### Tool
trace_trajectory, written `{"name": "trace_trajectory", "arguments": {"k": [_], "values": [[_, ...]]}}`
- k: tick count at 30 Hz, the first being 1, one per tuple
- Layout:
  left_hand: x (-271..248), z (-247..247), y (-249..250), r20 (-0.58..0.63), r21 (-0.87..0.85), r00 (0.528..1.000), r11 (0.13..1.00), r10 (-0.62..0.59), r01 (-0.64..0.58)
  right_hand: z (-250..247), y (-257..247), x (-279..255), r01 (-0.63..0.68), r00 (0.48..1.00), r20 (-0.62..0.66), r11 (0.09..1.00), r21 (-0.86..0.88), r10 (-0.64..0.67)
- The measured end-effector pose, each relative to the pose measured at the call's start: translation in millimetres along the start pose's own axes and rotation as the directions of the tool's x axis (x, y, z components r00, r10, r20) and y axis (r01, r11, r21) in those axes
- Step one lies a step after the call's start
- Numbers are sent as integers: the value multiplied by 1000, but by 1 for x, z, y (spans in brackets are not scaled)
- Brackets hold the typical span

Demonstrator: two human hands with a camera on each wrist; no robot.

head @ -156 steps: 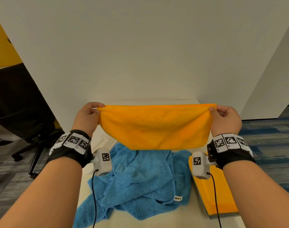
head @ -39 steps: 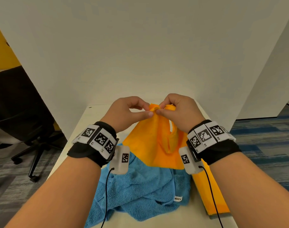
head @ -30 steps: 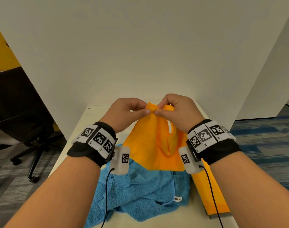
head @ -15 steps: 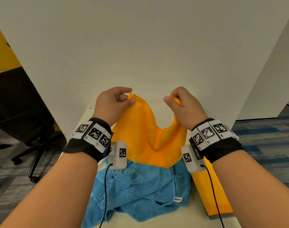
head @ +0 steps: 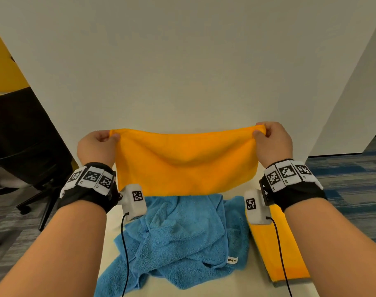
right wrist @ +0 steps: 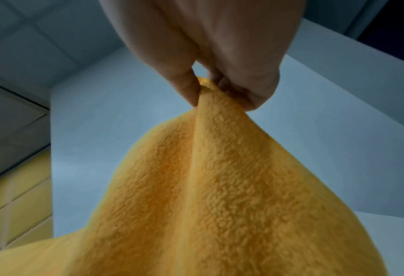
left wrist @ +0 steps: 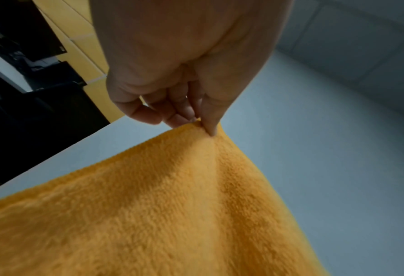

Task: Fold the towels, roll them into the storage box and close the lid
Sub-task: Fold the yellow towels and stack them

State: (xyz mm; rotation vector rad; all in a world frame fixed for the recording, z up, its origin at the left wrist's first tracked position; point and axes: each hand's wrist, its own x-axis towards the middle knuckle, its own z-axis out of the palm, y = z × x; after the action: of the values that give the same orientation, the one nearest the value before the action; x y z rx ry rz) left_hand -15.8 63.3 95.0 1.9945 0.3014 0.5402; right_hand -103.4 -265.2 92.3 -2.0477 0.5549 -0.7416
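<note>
Half a second ago the two hands were closer together with the orange towel (head: 186, 161) sagging in a deep V between them; a second ago they were touching at its corners. Now they have drawn apart and the towel's top edge runs nearly straight from one to the other, much as it did five seconds ago.

The left hand (head: 96, 146) pinches the towel's upper left corner between thumb and curled fingers (left wrist: 183, 112). The right hand (head: 272, 142) pinches the upper right corner the same way, a small bunch of cloth showing above its fingers (right wrist: 250, 89). Both hands are raised above the tabletop (head: 111, 224), so the towel hangs free in the air in front of the white partition wall (head: 182, 61).

No storage box shows in any view, so nothing can be said of what it holds.

The held towel is a fluffy, bright orange cloth, spread wide and short, with a shallow dip of creases running down from each pinched corner to the middle. Its lower edge hangs just above a crumpled blue towel (head: 180, 236), which lies in a loose heap on the tabletop with a small white label near its right side. To the right of the blue towel, under the right forearm, a second orange towel (head: 275, 254) lies flat and folded on the tabletop. A black office chair (head: 22, 151) stands on the carpet at the left.
</note>
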Motion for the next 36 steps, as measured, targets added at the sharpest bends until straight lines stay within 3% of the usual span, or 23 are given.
{"name": "trace_trajectory", "arguments": {"k": [5, 9, 13, 18, 23, 30, 36], "values": [[-2, -1, -8, -1, 54, 1000, 998, -29, 29, -2, 14, 0, -56, 995, -82, 996, -66, 51], [-4, 2, -8, -23, 54, 999, 998, -34, 35, -1, 10, -1, 47, 964, -264, 999, 13, -42], [-2, 4, -9, -16, -12, 997, 997, -72, 72, -3, 11, 0, -37, 992, -126, 997, -71, 28], [3, 6, -11, -27, -120, 996, 989, -90, 86, -1, 16, -3, -76, 988, -143, 995, -66, 66], [4, 3, -10, -45, -3, 998, 999, -45, 45, -2, 13, -5, -81, 992, -102, 997, -19, 79], [-1, 1, -9, 83, 74, 989, 990, -124, 118, -2, 15, -5, -121, 990, -66, 993, 20, 122], [-14, 11, 2, 207, -70, 974, 992, -93, 109, 5, 6, -9, -101, 995, -15, 994, 45, 102]]}}
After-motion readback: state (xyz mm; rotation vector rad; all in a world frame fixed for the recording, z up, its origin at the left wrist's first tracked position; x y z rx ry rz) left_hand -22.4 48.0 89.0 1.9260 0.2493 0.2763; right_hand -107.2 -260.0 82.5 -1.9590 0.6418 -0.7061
